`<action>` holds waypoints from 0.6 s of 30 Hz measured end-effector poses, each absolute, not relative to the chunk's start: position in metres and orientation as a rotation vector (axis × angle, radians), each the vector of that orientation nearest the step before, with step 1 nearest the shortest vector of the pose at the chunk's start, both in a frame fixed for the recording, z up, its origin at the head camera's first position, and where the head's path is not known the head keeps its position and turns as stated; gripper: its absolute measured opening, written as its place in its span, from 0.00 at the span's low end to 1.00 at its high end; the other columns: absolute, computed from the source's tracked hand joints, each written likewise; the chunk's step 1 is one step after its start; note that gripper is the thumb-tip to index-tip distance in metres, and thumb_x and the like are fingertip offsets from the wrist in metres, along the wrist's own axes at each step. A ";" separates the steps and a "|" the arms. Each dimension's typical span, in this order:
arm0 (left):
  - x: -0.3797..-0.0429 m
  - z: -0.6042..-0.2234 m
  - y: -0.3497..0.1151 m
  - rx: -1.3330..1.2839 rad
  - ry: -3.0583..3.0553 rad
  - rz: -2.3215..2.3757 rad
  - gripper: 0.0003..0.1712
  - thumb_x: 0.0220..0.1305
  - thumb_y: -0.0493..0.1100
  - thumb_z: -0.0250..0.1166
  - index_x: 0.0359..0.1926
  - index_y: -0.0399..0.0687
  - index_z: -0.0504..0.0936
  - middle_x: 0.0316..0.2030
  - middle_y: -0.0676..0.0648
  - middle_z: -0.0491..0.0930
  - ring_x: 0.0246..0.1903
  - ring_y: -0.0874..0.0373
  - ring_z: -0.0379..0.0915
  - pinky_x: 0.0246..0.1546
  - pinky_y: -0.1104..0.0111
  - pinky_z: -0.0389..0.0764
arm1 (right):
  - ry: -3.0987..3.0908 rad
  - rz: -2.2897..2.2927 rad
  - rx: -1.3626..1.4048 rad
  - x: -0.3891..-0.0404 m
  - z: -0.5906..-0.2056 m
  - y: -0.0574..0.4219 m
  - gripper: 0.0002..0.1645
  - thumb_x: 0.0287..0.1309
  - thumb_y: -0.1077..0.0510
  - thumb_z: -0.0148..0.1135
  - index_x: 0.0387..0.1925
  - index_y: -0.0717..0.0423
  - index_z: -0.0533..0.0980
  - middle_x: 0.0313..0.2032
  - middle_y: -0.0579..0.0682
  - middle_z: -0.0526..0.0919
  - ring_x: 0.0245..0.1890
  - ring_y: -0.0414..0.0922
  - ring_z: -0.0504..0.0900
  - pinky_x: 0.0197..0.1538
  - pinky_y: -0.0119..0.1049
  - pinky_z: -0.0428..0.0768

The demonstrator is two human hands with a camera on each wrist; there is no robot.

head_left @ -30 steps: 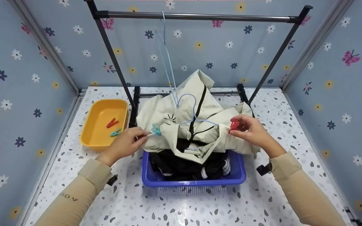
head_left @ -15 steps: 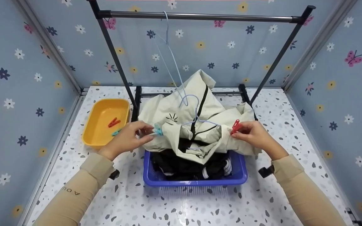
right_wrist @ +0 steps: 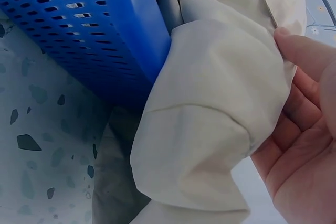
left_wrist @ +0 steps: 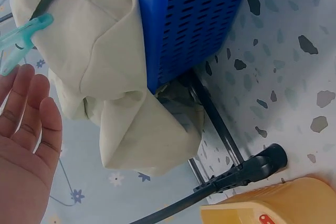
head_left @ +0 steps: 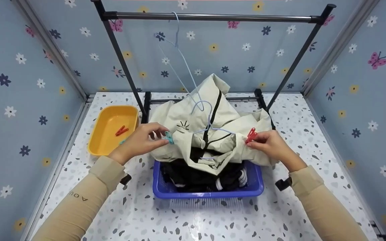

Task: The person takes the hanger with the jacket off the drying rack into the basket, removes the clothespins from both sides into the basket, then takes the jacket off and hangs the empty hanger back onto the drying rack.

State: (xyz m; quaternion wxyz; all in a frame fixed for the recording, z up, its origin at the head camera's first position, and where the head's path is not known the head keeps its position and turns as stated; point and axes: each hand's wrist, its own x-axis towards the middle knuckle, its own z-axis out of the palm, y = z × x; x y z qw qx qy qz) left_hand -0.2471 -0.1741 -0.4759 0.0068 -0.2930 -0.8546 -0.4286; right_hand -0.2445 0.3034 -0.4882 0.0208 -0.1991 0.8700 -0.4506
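Rack (head_left: 213, 16) spans the upper frame. Pale jacket (head_left: 176, 113) fills the ctr, draped over the blue basket (head_left: 208, 194) at lower ctr, prob. for support. Yellow tub (head_left: 107, 125) sits mid-left, likely to keep loose clips (head_left: 122, 130) w/in reach. Blue hanger (head_left: 209, 117) is in the jacket's neck, hook up, prob. to spread the shoulders. My L hand (head_left: 144, 140), left of ctr, has fingertips at the teal clip (head_left: 169, 137); can't tell if pinching. My R hand (head_left: 272, 144), right of ctr, pinches the red clip (head_left: 251, 135) at the jacket's edge, seemingly to fix cloth.

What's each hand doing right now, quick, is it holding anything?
Left hand: at the teal clothespin; can't tell whether it's open or pinching it.
Right hand: closed, holding the red clothespin.
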 end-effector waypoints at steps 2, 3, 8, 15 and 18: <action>-0.247 -0.475 -0.174 -0.927 -2.670 -1.332 0.14 0.68 0.41 0.77 0.53 0.44 0.90 0.44 0.45 0.90 0.41 0.50 0.83 0.42 0.66 0.80 | 2.710 -1.383 -0.617 -0.244 -0.489 0.303 0.06 0.62 0.67 0.77 0.39 0.68 0.90 0.36 0.64 0.93 0.30 0.27 0.81 0.35 0.19 0.78; -0.248 -0.475 -0.174 -0.930 -2.669 -1.327 0.14 0.68 0.41 0.77 0.52 0.44 0.90 0.44 0.45 0.90 0.41 0.50 0.83 0.42 0.66 0.80 | 2.718 -1.375 -0.618 -0.244 -0.489 0.303 0.06 0.62 0.67 0.77 0.39 0.68 0.90 0.36 0.64 0.93 0.30 0.27 0.82 0.36 0.19 0.79; -0.248 -0.473 -0.173 -0.937 -2.673 -1.308 0.12 0.67 0.41 0.77 0.49 0.44 0.90 0.42 0.46 0.90 0.40 0.53 0.82 0.42 0.66 0.80 | 2.740 -1.357 -0.624 -0.244 -0.491 0.303 0.06 0.62 0.66 0.77 0.39 0.67 0.91 0.37 0.63 0.93 0.32 0.27 0.82 0.38 0.19 0.79; -0.250 -0.471 -0.171 -0.947 -2.689 -1.279 0.08 0.68 0.41 0.77 0.45 0.44 0.89 0.38 0.47 0.89 0.39 0.58 0.81 0.45 0.64 0.83 | 2.727 -1.371 -0.602 -0.244 -0.493 0.303 0.06 0.62 0.66 0.77 0.40 0.67 0.91 0.37 0.63 0.93 0.31 0.26 0.82 0.37 0.19 0.79; -0.252 -0.470 -0.171 -0.962 -2.676 -1.285 0.06 0.69 0.40 0.76 0.43 0.44 0.89 0.37 0.47 0.89 0.39 0.58 0.82 0.46 0.64 0.84 | 2.725 -1.377 -0.597 -0.244 -0.493 0.302 0.06 0.62 0.66 0.77 0.40 0.68 0.90 0.37 0.64 0.93 0.30 0.26 0.82 0.36 0.19 0.79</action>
